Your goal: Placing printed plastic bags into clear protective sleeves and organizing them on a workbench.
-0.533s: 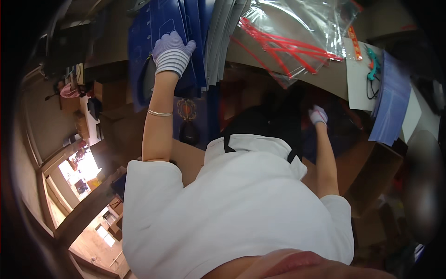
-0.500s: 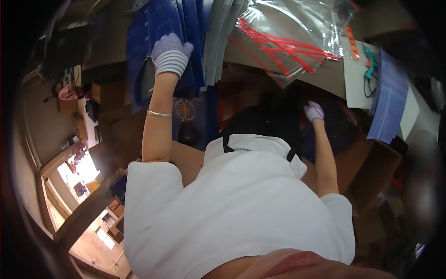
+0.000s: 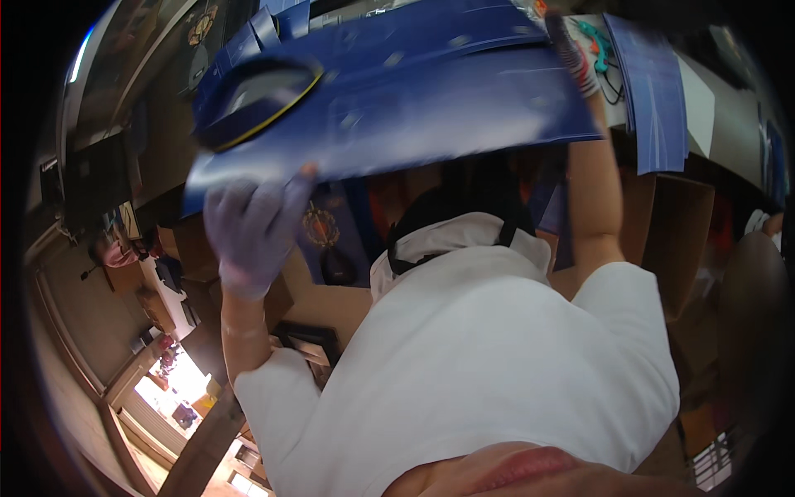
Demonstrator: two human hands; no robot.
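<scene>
Currently held: one wide blue sheet, lifted in two gloved hands

1. White shirt (image 3: 497, 356). Soft plain cloth with short sleeves, nearest the camera. A dark strap (image 3: 505, 236) runs round the collar.

2. Left hand (image 3: 252, 232). It wears a pale purple knit glove. The fingers (image 3: 286, 203) are pressed together and curled under the lower left edge of the blue sheet, with the thumb up against that edge. It probably sits there to carry the weight from below.

3. Right hand (image 3: 575, 58). It wears a striped knit glove and is raised on a straight arm to the sheet's far right edge. It is blurred, so I cannot tell how its fingers lie.

4. Blue sheet (image 3: 431, 108). Stiff, glossy card, long and flat, with creases or fold lines. It is up in front of the person, spanning from one hand to the other. Hands at opposite ends likely keep so wide a piece from sagging.

5. Oval window (image 3: 257, 103). A dark opening with a yellow rim, set in the sheet's left end.

6. Blue bag (image 3: 327, 240). It has a gold emblem and stands below the sheet.

7. Cardboard boxes (image 3: 671, 232). Matt brown, standing at the right.

8. More blue sheets (image 3: 654, 91). Farther right, past the arm.
</scene>
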